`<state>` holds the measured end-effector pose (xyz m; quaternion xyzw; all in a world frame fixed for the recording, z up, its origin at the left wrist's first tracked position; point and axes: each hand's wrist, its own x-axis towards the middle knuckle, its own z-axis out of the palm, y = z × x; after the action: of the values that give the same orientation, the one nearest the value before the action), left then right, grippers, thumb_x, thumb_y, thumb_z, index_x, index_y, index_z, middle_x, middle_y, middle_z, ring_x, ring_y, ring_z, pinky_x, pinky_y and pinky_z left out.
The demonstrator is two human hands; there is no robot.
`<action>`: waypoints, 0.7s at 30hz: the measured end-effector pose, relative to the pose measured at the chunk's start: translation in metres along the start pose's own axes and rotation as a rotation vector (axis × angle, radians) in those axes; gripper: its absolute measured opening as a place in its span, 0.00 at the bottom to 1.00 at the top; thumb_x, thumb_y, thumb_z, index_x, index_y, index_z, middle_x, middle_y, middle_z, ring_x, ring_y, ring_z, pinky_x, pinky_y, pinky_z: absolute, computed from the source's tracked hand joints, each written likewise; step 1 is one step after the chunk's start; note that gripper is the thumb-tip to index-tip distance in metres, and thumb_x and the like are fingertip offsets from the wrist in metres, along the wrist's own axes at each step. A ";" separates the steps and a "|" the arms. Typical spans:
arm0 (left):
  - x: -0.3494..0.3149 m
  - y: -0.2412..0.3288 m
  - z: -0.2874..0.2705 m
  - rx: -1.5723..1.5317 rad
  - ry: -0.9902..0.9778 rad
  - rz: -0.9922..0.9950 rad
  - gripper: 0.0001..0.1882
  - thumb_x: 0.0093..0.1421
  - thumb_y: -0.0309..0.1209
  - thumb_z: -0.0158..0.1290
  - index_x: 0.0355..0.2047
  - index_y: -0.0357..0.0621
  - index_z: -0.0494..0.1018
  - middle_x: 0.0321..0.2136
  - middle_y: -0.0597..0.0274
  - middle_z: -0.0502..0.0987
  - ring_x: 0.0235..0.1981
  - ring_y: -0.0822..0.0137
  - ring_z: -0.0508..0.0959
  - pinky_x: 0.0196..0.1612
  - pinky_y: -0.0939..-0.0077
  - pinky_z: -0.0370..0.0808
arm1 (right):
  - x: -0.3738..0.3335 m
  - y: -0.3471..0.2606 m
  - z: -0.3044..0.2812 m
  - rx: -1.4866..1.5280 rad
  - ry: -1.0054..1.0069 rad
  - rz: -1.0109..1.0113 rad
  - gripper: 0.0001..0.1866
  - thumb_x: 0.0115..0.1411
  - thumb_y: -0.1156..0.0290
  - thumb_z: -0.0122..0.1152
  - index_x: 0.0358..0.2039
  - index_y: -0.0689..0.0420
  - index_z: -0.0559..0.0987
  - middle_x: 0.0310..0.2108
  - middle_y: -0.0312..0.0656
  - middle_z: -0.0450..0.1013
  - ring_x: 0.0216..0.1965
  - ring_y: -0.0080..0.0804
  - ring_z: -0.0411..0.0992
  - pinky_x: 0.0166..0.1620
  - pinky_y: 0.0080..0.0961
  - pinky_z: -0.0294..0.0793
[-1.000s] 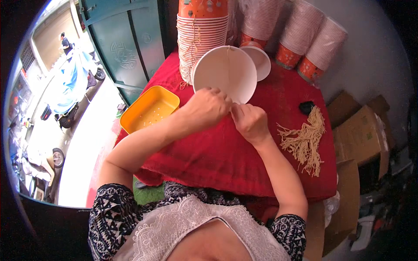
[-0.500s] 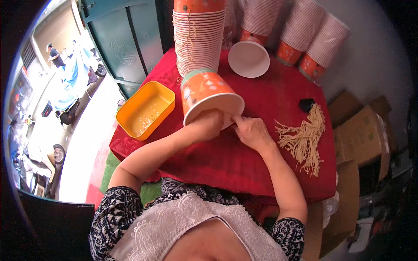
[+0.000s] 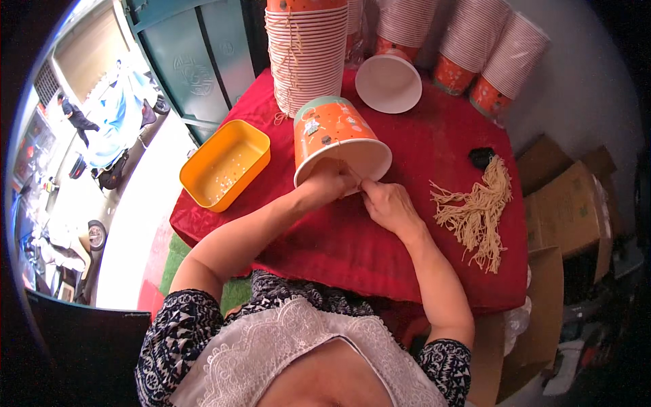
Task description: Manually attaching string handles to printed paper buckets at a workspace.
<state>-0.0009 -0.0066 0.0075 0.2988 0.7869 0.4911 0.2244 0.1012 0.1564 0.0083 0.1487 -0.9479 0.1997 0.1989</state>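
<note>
At the tilted bucket (image 3: 333,127), the right grip (image 3: 390,205) is pinched narrow; the left grip's (image 3: 325,183) state cannot be told.

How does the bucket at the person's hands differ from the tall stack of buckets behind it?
The bucket is a single piece, while the tall stack is many nested together. The bucket is tipped, its mouth toward the person; the tall stack stands upright. The left hand and right hand are at the bucket's rim, while neither touches the tall stack. Both show orange printed walls and white rims.
</note>
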 end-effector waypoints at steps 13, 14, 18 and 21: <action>0.000 0.018 0.001 0.143 -0.007 -0.121 0.14 0.60 0.31 0.50 0.39 0.30 0.75 0.36 0.48 0.80 0.36 0.59 0.78 0.40 0.66 0.74 | -0.013 -0.034 -0.011 0.196 -0.223 -0.083 0.06 0.55 0.75 0.56 0.34 0.59 0.74 0.25 0.51 0.75 0.29 0.51 0.76 0.31 0.42 0.74; -0.001 0.020 0.000 0.138 -0.024 -0.127 0.14 0.60 0.31 0.50 0.40 0.30 0.75 0.38 0.47 0.79 0.38 0.57 0.78 0.43 0.65 0.74 | -0.013 -0.038 -0.008 0.179 -0.224 -0.148 0.05 0.55 0.75 0.57 0.33 0.58 0.74 0.26 0.49 0.75 0.29 0.49 0.75 0.31 0.41 0.74; 0.004 0.005 0.010 0.167 0.080 -0.070 0.10 0.56 0.27 0.50 0.34 0.31 0.76 0.29 0.51 0.79 0.31 0.61 0.78 0.34 0.69 0.75 | -0.002 -0.050 -0.025 0.215 -0.220 -0.180 0.04 0.54 0.75 0.56 0.32 0.58 0.74 0.27 0.47 0.75 0.28 0.49 0.75 0.31 0.40 0.74; 0.007 0.002 0.010 0.327 -0.102 0.132 0.16 0.65 0.31 0.41 0.46 0.35 0.71 0.46 0.42 0.74 0.46 0.54 0.74 0.54 0.63 0.67 | 0.002 -0.048 -0.048 0.047 -0.210 -0.111 0.02 0.48 0.74 0.57 0.24 0.58 0.75 0.25 0.46 0.72 0.26 0.49 0.74 0.29 0.42 0.74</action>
<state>0.0004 0.0052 0.0044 0.4067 0.8225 0.3546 0.1797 0.1323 0.1349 0.0646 0.2257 -0.9488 0.1940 0.1058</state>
